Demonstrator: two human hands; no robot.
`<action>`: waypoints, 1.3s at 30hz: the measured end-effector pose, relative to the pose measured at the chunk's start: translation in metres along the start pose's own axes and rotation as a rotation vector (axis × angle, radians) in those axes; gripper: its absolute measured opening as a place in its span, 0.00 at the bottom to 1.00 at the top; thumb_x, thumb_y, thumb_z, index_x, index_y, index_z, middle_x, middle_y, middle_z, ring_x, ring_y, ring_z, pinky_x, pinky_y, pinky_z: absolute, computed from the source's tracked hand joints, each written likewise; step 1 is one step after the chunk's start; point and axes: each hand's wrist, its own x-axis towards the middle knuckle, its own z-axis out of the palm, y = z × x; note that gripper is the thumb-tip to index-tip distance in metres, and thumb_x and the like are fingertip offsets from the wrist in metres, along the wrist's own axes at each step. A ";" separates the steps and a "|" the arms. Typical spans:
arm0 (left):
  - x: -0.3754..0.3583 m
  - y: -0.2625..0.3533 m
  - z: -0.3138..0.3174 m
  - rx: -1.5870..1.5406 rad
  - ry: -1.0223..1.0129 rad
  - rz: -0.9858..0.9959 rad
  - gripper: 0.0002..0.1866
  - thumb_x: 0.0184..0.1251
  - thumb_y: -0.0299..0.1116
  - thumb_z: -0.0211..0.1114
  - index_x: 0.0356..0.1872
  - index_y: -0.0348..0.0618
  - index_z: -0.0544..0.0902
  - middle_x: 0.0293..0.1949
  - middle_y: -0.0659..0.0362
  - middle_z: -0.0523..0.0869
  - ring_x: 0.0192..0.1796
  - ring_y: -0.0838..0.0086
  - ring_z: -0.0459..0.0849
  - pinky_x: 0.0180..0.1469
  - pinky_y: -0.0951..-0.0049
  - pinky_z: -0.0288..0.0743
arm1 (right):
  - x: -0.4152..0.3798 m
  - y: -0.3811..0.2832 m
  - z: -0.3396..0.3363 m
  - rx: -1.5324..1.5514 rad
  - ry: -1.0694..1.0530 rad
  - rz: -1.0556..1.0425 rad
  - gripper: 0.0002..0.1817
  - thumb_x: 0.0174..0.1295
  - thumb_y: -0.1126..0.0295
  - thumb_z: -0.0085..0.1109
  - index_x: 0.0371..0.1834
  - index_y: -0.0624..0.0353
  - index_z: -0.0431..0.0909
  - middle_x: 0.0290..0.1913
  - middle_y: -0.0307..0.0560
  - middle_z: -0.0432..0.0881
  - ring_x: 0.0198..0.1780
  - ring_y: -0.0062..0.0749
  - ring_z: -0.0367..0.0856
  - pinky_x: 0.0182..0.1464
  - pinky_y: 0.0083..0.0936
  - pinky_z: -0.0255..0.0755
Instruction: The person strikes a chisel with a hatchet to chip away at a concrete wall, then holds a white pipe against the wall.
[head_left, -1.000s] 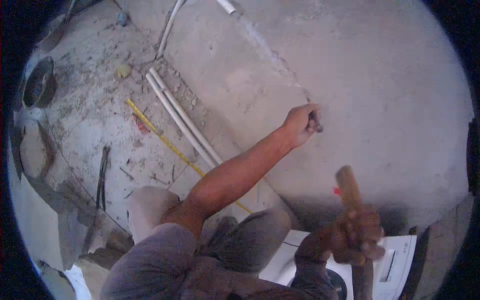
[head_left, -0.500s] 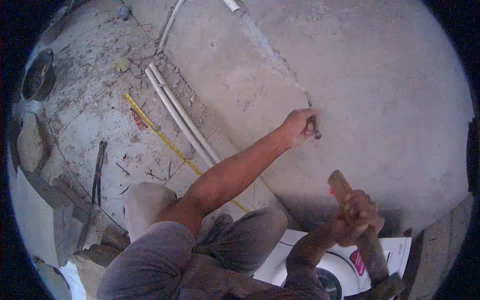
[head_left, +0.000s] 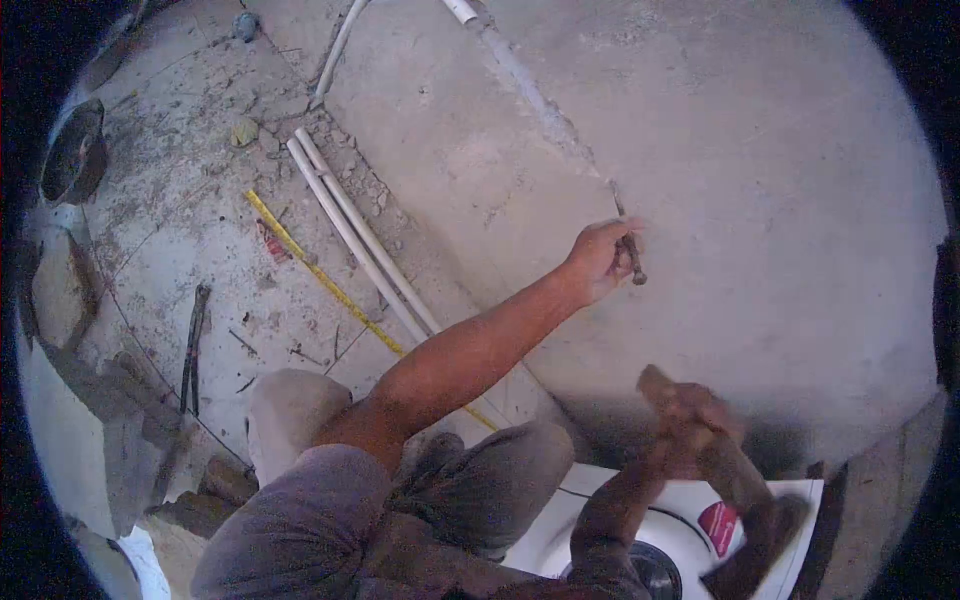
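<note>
My left hand [head_left: 602, 260] is closed around a dark metal chisel [head_left: 638, 268], its tip at the lower end of a rough groove [head_left: 540, 105] in the grey wall. Lower right, my right hand [head_left: 695, 425] grips the wooden handle of a hammer [head_left: 735, 475], somewhat blurred. The hammer's dark head lies toward the bottom right, over a white appliance [head_left: 800, 497] with a round opening and a red label.
Two white pipes [head_left: 350, 230] and a yellow measuring tape [head_left: 325, 280] lie on the dusty floor [head_left: 150, 240] to the left. Dark rods [head_left: 195, 345], a black bowl [head_left: 75, 150] and rubble are farther left. A pipe end [head_left: 460, 10] sits in the wall groove.
My right hand with the hammer has shifted slightly left, and the hammer head has swung upward. The chisel has tilted slightly, and more of it shows above my left hand.
</note>
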 end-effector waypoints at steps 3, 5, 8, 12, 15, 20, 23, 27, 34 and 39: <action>0.009 0.001 0.000 -0.131 -0.024 -0.034 0.09 0.59 0.32 0.46 0.32 0.38 0.72 0.18 0.60 0.71 0.16 0.79 0.65 0.16 0.81 0.57 | 0.013 -0.031 0.036 0.296 0.280 -0.506 0.10 0.45 0.63 0.51 0.27 0.56 0.71 0.29 0.41 0.71 0.24 0.34 0.70 0.33 0.30 0.69; 0.011 0.002 0.000 -0.191 -0.033 -0.017 0.08 0.58 0.31 0.48 0.28 0.39 0.73 0.18 0.61 0.71 0.16 0.80 0.64 0.16 0.82 0.57 | 0.002 0.000 0.009 -0.174 0.146 -0.363 0.11 0.49 0.63 0.50 0.31 0.59 0.69 0.29 0.44 0.71 0.25 0.36 0.70 0.32 0.32 0.68; 0.007 0.008 0.004 -0.098 -0.013 -0.050 0.15 0.63 0.37 0.42 0.38 0.37 0.71 0.20 0.64 0.71 0.16 0.82 0.64 0.19 0.80 0.60 | 0.004 0.112 0.041 -0.840 -0.199 -0.025 0.16 0.50 0.64 0.51 0.40 0.61 0.67 0.35 0.48 0.72 0.34 0.40 0.70 0.37 0.37 0.67; 0.011 0.016 0.005 -0.059 0.059 -0.047 0.15 0.64 0.37 0.41 0.38 0.36 0.71 0.20 0.63 0.72 0.16 0.81 0.64 0.18 0.81 0.60 | -0.003 0.071 0.050 -0.651 -0.061 0.207 0.15 0.51 0.62 0.50 0.34 0.63 0.70 0.33 0.47 0.73 0.34 0.35 0.71 0.38 0.32 0.66; 0.015 0.007 -0.002 -0.131 -0.052 -0.030 0.15 0.64 0.37 0.41 0.38 0.37 0.71 0.21 0.63 0.73 0.16 0.81 0.65 0.17 0.81 0.61 | 0.015 -0.039 0.017 -0.666 -0.129 0.082 0.15 0.51 0.61 0.48 0.34 0.63 0.70 0.32 0.46 0.74 0.35 0.33 0.71 0.41 0.32 0.63; 0.013 -0.001 -0.003 -0.052 -0.093 -0.002 0.15 0.63 0.37 0.41 0.38 0.36 0.71 0.20 0.62 0.73 0.16 0.81 0.66 0.17 0.83 0.61 | 0.015 -0.028 0.012 -0.033 0.098 -0.609 0.14 0.52 0.61 0.48 0.33 0.62 0.71 0.31 0.46 0.74 0.34 0.33 0.71 0.41 0.32 0.64; 0.015 -0.003 0.002 -0.106 -0.033 -0.006 0.15 0.63 0.37 0.41 0.38 0.36 0.72 0.19 0.62 0.73 0.16 0.81 0.66 0.17 0.83 0.61 | 0.008 0.067 0.042 -0.605 -0.108 0.164 0.14 0.52 0.61 0.47 0.33 0.62 0.71 0.31 0.46 0.74 0.33 0.34 0.71 0.40 0.32 0.64; 0.016 0.001 0.001 -0.015 0.020 0.002 0.15 0.63 0.36 0.41 0.37 0.37 0.72 0.20 0.62 0.73 0.16 0.80 0.66 0.17 0.83 0.61 | 0.004 0.065 0.048 -0.328 0.018 0.423 0.13 0.52 0.62 0.47 0.32 0.61 0.72 0.31 0.45 0.74 0.32 0.35 0.71 0.40 0.32 0.64; 0.018 -0.003 0.002 -0.077 0.027 -0.007 0.10 0.60 0.33 0.45 0.33 0.39 0.73 0.20 0.62 0.73 0.17 0.80 0.67 0.16 0.82 0.59 | 0.016 -0.030 0.000 0.080 0.149 -0.701 0.13 0.53 0.62 0.47 0.31 0.60 0.72 0.30 0.45 0.74 0.31 0.36 0.71 0.39 0.32 0.65; 0.010 -0.012 0.007 -0.091 0.017 0.016 0.06 0.56 0.32 0.52 0.27 0.41 0.73 0.19 0.60 0.73 0.18 0.80 0.68 0.16 0.81 0.59 | 0.004 0.091 0.068 -0.622 -0.172 0.256 0.12 0.53 0.62 0.46 0.31 0.60 0.73 0.30 0.45 0.74 0.29 0.36 0.71 0.38 0.31 0.65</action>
